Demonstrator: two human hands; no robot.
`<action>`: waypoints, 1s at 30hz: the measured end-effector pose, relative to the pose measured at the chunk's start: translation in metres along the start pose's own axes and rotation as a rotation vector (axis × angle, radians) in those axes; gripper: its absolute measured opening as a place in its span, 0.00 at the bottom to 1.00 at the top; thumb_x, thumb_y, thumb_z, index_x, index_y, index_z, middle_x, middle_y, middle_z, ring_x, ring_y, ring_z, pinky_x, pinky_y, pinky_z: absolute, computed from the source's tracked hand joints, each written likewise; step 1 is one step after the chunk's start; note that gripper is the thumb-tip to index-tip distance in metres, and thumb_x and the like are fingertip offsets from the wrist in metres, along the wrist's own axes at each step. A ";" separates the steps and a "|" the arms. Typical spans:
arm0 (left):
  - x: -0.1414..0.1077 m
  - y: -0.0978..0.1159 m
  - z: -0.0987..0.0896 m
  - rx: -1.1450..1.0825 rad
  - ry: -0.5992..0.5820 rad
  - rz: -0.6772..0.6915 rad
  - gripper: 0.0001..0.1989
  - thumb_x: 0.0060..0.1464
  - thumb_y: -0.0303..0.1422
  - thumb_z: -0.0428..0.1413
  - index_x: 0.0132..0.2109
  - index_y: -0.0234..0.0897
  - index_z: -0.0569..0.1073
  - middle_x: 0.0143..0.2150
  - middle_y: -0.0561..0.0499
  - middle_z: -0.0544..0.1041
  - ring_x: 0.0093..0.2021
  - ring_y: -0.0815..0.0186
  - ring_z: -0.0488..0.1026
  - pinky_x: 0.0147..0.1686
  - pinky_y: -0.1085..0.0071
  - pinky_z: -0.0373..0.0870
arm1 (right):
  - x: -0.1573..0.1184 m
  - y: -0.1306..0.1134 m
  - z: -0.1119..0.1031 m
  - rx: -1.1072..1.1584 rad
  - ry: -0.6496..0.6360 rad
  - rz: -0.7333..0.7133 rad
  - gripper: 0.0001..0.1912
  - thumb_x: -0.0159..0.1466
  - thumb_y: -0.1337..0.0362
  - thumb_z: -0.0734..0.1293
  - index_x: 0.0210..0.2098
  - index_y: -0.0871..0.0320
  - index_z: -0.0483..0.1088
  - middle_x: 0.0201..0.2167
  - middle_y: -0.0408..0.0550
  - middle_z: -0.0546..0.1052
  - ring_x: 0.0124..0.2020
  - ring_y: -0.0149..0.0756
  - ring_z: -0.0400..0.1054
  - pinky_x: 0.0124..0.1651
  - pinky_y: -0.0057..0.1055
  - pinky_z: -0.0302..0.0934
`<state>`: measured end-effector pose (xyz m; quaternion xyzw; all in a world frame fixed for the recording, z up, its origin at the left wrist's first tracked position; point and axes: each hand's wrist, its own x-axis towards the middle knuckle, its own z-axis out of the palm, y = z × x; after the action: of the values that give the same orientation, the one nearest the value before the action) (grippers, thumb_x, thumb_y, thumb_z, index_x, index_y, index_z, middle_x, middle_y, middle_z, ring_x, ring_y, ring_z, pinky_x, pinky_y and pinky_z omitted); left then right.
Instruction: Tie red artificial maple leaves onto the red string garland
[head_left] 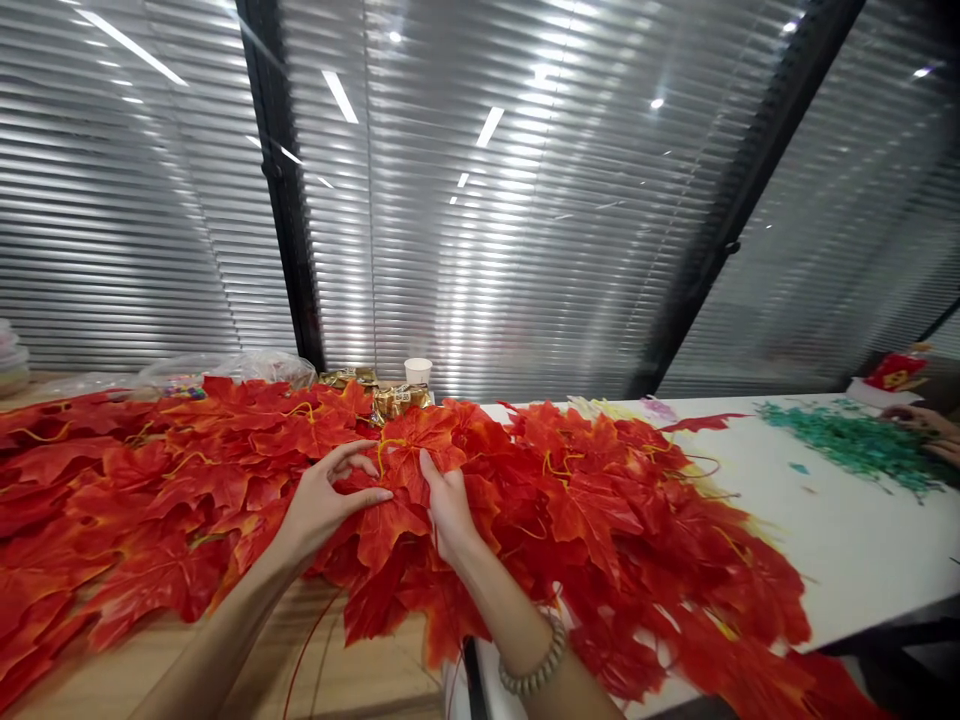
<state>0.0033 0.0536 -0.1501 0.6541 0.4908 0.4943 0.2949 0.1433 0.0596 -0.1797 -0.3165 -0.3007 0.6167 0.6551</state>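
Note:
Red artificial maple leaves (592, 515) with yellow stems lie in a wide heap over the tables. At the middle of the heap, my right hand (448, 500) holds a red leaf (424, 437), its thumb on top and the other fingers hidden behind. My left hand (330, 495) is just left of that leaf, its fingers apart and curved, the thumb tip near a leaf edge. A yellow stem loops up between the two hands. A thin dark red cord hangs below the leaves, between my forearms. A beaded bracelet is on my right wrist.
Behind the heap stand a white paper cup (418, 371), gold packets (401, 400) and a clear plastic bag (262, 367). Green pieces (862, 440) cover part of the white table (840, 540) at the right, where another person's hand (919, 420) reaches in. Window blinds rise behind.

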 end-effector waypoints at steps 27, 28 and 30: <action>-0.005 0.008 0.002 -0.114 -0.332 -0.183 0.15 0.38 0.38 0.62 0.34 0.35 0.75 0.40 0.47 0.78 0.42 0.57 0.73 0.44 0.65 0.69 | 0.002 -0.014 0.005 0.236 0.002 0.217 0.07 0.56 0.63 0.66 0.30 0.62 0.66 0.25 0.49 0.76 0.28 0.35 0.72 0.34 0.31 0.66; -0.005 0.007 0.003 -0.107 -0.352 -0.193 0.14 0.39 0.39 0.62 0.34 0.35 0.75 0.38 0.47 0.78 0.40 0.57 0.73 0.42 0.65 0.70 | 0.003 -0.012 0.004 0.233 0.009 0.212 0.08 0.56 0.62 0.66 0.30 0.62 0.66 0.25 0.49 0.76 0.29 0.36 0.72 0.34 0.32 0.66; -0.005 0.005 0.002 -0.082 -0.373 -0.181 0.13 0.40 0.39 0.61 0.31 0.35 0.75 0.35 0.47 0.78 0.37 0.59 0.73 0.40 0.66 0.70 | 0.005 -0.009 0.002 0.219 0.041 0.203 0.09 0.55 0.61 0.67 0.30 0.61 0.66 0.24 0.49 0.76 0.29 0.37 0.72 0.34 0.33 0.67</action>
<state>0.0071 0.0471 -0.1486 0.6749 0.4641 0.3557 0.4502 0.1476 0.0639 -0.1716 -0.2844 -0.1848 0.7023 0.6259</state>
